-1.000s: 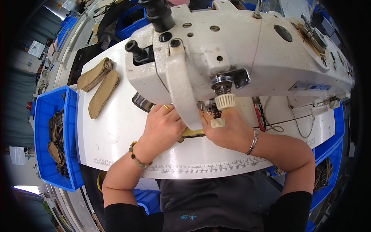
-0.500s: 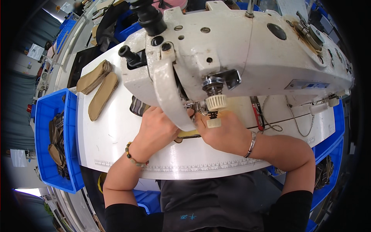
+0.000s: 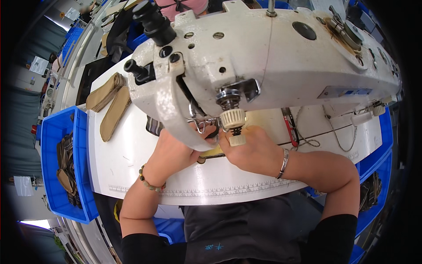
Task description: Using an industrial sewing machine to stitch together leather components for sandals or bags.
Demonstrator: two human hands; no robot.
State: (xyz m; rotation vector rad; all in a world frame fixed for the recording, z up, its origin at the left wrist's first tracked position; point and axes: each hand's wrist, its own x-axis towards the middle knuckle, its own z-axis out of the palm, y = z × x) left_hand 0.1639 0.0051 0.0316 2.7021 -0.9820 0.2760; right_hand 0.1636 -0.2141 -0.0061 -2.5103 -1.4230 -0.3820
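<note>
— Where are the hands?

— Both lie on the white table (image 3: 132, 154), under the head of the sewing machine (image 3: 263, 66). The left hand (image 3: 173, 152) rests palm down, its fingers reaching in beneath the machine's curved arm. The right hand (image 3: 252, 152) sits at three o'clock from it, almost touching.

— Are they holding anything?

— A flat tan piece (image 3: 213, 153) lies between them, a yellowish edge showing just below the needle area. The right hand's fingers press on it from the right; the left hand's fingertips are hidden by the machine, so I cannot tell how wide that hand is spread or whether it pinches the piece.

— What is on the wrists?

— A bead bracelet (image 3: 149, 182) on the left, a silver bangle (image 3: 283, 163) on the right.

— And just above the hands?

— At twelve o'clock from the right hand hangs a cream knob (image 3: 233, 119) on a spring, with a smaller cream cap beneath it, close over the knuckles.

— Farther out?

— At ten o'clock from the left hand, well apart, a stack of tan soles (image 3: 110, 99) lies on the table. At nine o'clock, a blue bin (image 3: 52, 132) hangs off the table's edge, with dark and tan pieces inside. At two o'clock from the right hand, red snips (image 3: 289, 127) lie on the table beside a loose cord. A printed ruler (image 3: 228, 191) runs along the table's near edge, at six o'clock from both hands.
</note>
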